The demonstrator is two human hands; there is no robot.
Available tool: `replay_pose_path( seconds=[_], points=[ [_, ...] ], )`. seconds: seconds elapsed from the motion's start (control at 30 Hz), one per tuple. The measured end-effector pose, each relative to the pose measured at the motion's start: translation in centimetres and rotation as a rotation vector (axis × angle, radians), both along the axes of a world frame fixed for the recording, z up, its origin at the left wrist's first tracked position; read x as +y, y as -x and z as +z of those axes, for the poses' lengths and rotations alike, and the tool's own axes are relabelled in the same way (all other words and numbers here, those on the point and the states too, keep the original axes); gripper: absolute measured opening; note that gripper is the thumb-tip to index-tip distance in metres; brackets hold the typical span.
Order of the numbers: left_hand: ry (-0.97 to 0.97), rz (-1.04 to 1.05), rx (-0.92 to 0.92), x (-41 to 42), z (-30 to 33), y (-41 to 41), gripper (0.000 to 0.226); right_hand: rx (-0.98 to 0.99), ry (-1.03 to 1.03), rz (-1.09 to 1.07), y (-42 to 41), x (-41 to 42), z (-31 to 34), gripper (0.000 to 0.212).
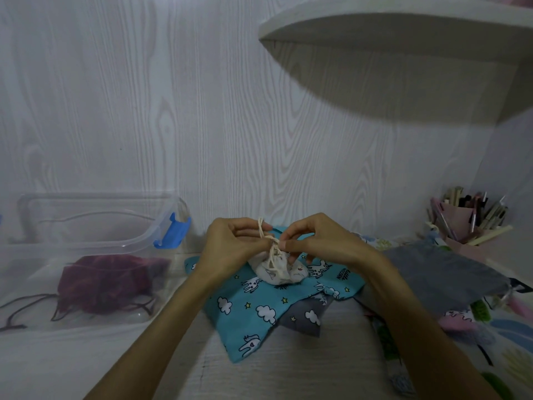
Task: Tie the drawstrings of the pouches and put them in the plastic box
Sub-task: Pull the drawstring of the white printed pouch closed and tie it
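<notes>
Pouch (278, 269): small, white, faintly printed, resting on a teal cloud-print pouch (253, 307) at the middle of the table (288, 370), neck gathered and pointing up toward the hands. Cream drawstring (269, 241) rising from the neck, crossed over itself between both hands, apparently partway through a knot and not yet pulled tight. Left hand (227, 249) with fingers curled, pinching one end of the cord and lifting it up and away, probably to keep tension so the crossing stays put. Right hand (314, 243) likewise curled, fingertips pinching the other strand just beside the crossing, close to the neck, likely to guide the loop through. Both hands close together, directly above the small body of the bag, which lies on the fabric rather than being held up, so both sets of fingers stay free for the cord.

Clear plastic box (95, 255) well apart on the left, open, blue latch (173, 230) on its near end, already containing a dark red pouch (106, 284) with dark cords trailing out. Grey pouch (438, 272) and other printed fabric pieces piled on the right, presumably waiting for tying. Pink pen holder (467, 223) at the far right against the wall.
</notes>
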State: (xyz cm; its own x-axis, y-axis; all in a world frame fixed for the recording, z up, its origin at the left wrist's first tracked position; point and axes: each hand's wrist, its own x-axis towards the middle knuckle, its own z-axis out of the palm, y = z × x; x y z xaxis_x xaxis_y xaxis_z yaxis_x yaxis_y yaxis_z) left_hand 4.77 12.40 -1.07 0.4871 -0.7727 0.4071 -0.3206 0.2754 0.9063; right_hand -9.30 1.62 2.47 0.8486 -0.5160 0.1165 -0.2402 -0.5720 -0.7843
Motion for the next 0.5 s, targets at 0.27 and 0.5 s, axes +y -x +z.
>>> replay_pose_path(
  seconds=[0.27, 0.5],
  points=[
    [0.041, 0.187, -0.238, -0.2, -0.86, -0.3, 0.012, -0.004, -0.113, -0.025, 0.33, 0.13, 0.15, 0.012],
    [0.1, 0.16, -0.274, -0.13, -0.97, -0.24, 0.011, -0.007, -0.209, -0.03, 0.19, -0.02, -0.12, 0.014]
  ],
)
